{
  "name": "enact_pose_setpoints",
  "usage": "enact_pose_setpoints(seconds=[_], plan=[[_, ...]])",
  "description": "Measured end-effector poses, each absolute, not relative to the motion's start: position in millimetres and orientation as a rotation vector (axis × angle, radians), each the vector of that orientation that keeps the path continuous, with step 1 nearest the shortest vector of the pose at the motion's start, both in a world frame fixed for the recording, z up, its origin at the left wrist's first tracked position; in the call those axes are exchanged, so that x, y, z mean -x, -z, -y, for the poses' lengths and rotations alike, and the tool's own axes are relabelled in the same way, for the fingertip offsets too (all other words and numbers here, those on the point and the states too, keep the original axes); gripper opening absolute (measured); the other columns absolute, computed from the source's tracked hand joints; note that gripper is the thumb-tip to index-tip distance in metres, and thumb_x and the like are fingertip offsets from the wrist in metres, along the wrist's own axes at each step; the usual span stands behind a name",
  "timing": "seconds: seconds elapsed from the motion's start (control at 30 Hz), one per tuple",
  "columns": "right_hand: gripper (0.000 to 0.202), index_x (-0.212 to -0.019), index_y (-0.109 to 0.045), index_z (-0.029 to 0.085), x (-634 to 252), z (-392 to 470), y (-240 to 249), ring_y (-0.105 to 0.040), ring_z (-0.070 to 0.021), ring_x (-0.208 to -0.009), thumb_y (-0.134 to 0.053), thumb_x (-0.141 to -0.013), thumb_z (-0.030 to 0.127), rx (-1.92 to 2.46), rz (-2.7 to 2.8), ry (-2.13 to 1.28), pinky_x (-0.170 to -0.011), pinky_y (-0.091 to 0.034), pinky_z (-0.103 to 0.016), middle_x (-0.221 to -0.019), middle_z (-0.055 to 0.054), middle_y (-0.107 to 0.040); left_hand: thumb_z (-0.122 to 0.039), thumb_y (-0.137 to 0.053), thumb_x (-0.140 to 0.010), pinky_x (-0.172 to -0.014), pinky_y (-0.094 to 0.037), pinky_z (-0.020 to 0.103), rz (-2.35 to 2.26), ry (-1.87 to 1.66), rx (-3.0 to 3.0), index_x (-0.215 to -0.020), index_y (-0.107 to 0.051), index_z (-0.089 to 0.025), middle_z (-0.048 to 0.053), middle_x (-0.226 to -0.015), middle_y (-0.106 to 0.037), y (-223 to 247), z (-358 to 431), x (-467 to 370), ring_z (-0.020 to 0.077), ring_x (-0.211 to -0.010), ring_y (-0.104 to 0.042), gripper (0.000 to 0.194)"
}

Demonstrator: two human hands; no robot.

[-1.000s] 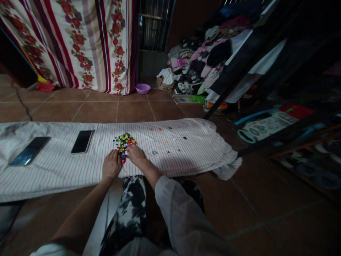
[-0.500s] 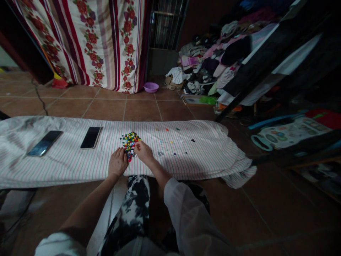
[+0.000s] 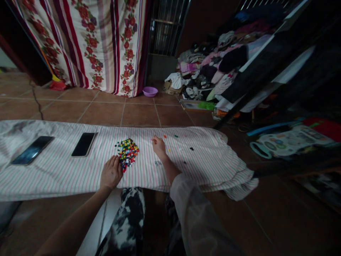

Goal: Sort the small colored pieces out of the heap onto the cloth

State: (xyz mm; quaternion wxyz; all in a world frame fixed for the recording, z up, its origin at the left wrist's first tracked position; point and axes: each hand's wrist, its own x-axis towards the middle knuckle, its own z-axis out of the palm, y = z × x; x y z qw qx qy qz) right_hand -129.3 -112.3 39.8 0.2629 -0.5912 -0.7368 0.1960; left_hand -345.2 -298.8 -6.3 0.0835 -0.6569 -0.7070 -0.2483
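A heap of small colourful pieces, in red, yellow, green, blue, white and black, lies on the striped cloth. My left hand rests palm down at the heap's left edge, fingers stretched out and touching its near side. To the right of the heap, my right hand is over the cloth with thumb and fingers pinched; what they hold is too small to make out. Around it lie small separate groups: an orange piece, a green one, black ones and grey ones.
Two phones lie on the cloth to the left, a dark one and a pale-edged one. Beyond are a purple basin, a floral curtain and a pile of clothes. A dark slanted post stands right.
My right hand has moved from the heap to the right, over the cloth near the sorted pieces. My left hand stays beside the heap. The view has shifted slightly.
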Motion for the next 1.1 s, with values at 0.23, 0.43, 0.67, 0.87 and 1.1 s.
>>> enact_pose_setpoints(seconds=[0.23,0.43,0.67,0.87,1.1], plan=[[0.029,-0.105,-0.065,0.014,115.8,70.9,-29.0,-0.062,-0.0184,-0.096,-0.045,-0.084,0.009,1.779,1.911,-0.408,-0.086,-0.044,-0.027,-0.099,-0.012,-0.069,-0.026,-0.034,-0.091,-0.103,-0.043,0.045,2.084,0.699,1.924,-0.121,-0.053,-0.012,0.016,-0.126,-0.060,4.7,298.9,342.8,0.0280,-0.125,-0.049,0.038],[0.031,-0.107,-0.065,0.013,123.7,57.4,-19.1,-0.063,-0.0192,-0.099,-0.045,-0.083,0.008,1.828,1.952,-0.419,-0.087,-0.045,-0.027,-0.100,-0.012,-0.070,-0.026,-0.034,-0.091,-0.103,-0.043,0.045,2.102,0.702,1.923,-0.123,-0.053,-0.013,0.015,-0.126,-0.060,2.2,298.8,341.9,0.0278,-0.125,-0.050,0.039],[0.036,-0.107,-0.066,0.017,123.1,52.0,-6.2,-0.065,-0.0168,-0.094,-0.046,-0.079,0.008,1.686,1.920,-0.532,-0.086,-0.048,-0.028,-0.102,-0.008,-0.071,-0.027,-0.034,-0.091,-0.104,-0.042,0.047,2.162,0.744,1.943,-0.125,-0.052,-0.014,0.014,-0.128,-0.059,0.0,299.3,341.1,0.0276,-0.127,-0.048,0.041],[0.040,-0.113,-0.065,0.019,115.4,54.6,-7.2,-0.063,-0.0163,-0.097,-0.048,-0.079,0.009,1.674,1.876,-0.584,-0.090,-0.047,-0.027,-0.107,-0.007,-0.068,-0.026,-0.034,-0.091,-0.104,-0.042,0.048,2.164,0.730,1.935,-0.126,-0.052,-0.014,0.015,-0.128,-0.059,-0.3,299.0,341.3,0.0281,-0.127,-0.048,0.041],[0.032,-0.108,-0.067,0.017,118.4,74.2,-26.1,-0.061,-0.0190,-0.096,-0.050,-0.081,0.015,1.687,1.905,-0.478,-0.089,-0.045,-0.028,-0.100,-0.010,-0.067,-0.026,-0.035,-0.090,-0.105,-0.042,0.047,2.175,0.737,1.936,-0.125,-0.054,-0.013,0.015,-0.128,-0.059,-0.8,299.1,340.7,0.0278,-0.126,-0.048,0.041]])
